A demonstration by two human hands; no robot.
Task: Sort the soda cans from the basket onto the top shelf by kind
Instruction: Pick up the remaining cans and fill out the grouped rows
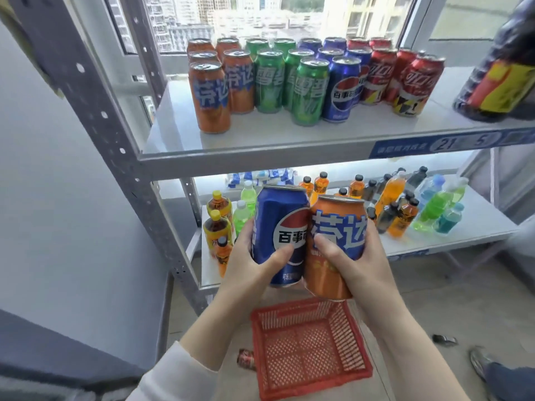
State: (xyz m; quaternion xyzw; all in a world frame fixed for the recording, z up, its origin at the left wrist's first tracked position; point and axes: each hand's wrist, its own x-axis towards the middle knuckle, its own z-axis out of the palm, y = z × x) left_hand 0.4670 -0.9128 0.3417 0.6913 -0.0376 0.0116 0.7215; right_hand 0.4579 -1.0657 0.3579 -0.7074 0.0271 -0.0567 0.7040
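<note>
The left hand (254, 256) wraps fingers and thumb around a blue Pepsi can (285, 224). The right hand (357, 264) clasps an orange Fanta can (337, 227). The cans touch at centre frame, above the red basket (348, 328). To do this well, both cans should clear the top shelf (179, 137) edge and then part. The Fanta goes to the orange row (212, 96) at upper left, the Pepsi to the blue row (341, 88) at upper centre.
</note>
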